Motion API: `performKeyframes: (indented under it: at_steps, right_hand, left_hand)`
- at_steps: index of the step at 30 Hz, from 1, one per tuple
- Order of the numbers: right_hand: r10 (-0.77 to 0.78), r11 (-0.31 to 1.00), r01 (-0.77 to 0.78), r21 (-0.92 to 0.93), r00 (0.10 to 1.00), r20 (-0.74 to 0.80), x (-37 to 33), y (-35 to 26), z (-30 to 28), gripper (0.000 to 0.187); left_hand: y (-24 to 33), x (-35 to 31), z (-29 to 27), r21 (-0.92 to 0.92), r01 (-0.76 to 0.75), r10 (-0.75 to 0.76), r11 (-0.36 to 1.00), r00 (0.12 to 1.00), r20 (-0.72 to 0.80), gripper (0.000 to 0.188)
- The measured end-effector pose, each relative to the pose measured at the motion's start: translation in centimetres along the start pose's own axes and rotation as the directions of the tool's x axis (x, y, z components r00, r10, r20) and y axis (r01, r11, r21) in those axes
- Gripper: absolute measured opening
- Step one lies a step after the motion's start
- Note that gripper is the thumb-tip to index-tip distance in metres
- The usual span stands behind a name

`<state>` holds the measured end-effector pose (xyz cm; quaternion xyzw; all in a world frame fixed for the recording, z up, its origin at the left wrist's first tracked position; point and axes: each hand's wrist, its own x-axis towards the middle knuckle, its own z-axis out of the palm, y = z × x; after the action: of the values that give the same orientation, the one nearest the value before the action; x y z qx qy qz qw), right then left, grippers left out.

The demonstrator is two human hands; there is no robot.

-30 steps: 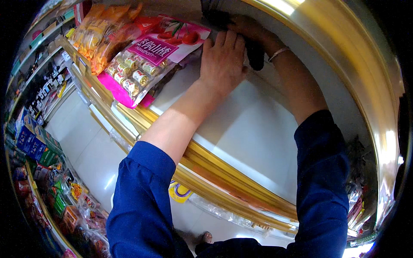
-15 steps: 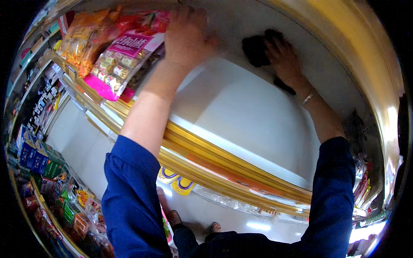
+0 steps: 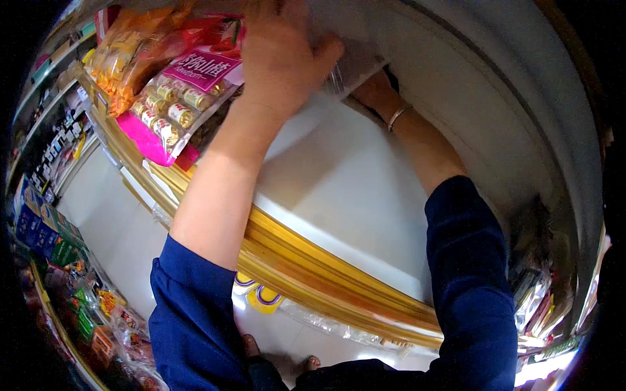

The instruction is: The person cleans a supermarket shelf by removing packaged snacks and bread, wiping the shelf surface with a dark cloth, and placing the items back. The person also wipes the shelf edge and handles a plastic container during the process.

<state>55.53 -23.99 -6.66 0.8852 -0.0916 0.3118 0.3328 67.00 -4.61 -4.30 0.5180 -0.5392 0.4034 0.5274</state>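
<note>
My left hand (image 3: pixel 280 62) reaches to the far edge of the shelf, beside the snack bags. Its thumb points right against a clear plastic package (image 3: pixel 355 72), which it appears to grip; the other fingertips are blurred and partly out of view. Wearing a bracelet, my right hand (image 3: pixel 378 94) presses a black cloth (image 3: pixel 392 79) to the white shelf (image 3: pixel 339 169), partly behind that clear plastic. Most of the cloth is hidden. Left of my left wrist lies a pink and clear bag of gold-wrapped sweets (image 3: pixel 173 107).
Orange snack bags (image 3: pixel 130 62) crowd the shelf's far left. A gold trim rail (image 3: pixel 326 260) runs along its front edge. Lower left stand blue and green boxes (image 3: pixel 42 221) and more packets (image 3: pixel 107 313). Other packages (image 3: pixel 535 280) hang at the right, near a grey back panel (image 3: pixel 469 85).
My right hand has slid left with the black cloth, toward my left hand. Clear plastic now shows between the two hands. The left hand has shifted only slightly.
</note>
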Motion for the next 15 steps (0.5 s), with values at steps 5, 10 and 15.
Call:
performKeyframes:
  at_steps: [5, 10, 15]
  right_hand:
    - [-0.060, 0.998, 0.060, 0.037, 0.998, -0.007, 1.8, -0.4, 1.6, 0.034]
    - [-0.205, 0.979, 0.200, 0.048, 0.968, 0.141, 1.1, -2.1, 3.1, 0.034]
    - [-0.155, 0.920, 0.328, -0.213, 0.806, 0.572, -4.1, 1.0, -4.1, 0.031]
  left_hand:
    - [1.0, 0.5, -0.4, -0.065, -0.038, 0.036, 0.997, 0.999, -0.033, 0.053]
    - [-4.3, -1.2, 1.2, -0.004, -0.016, 0.016, 1.000, 1.000, -0.013, 0.057]
    - [-2.0, 0.1, 1.2, -0.133, -0.007, -0.021, 0.991, 0.979, -0.204, 0.055]
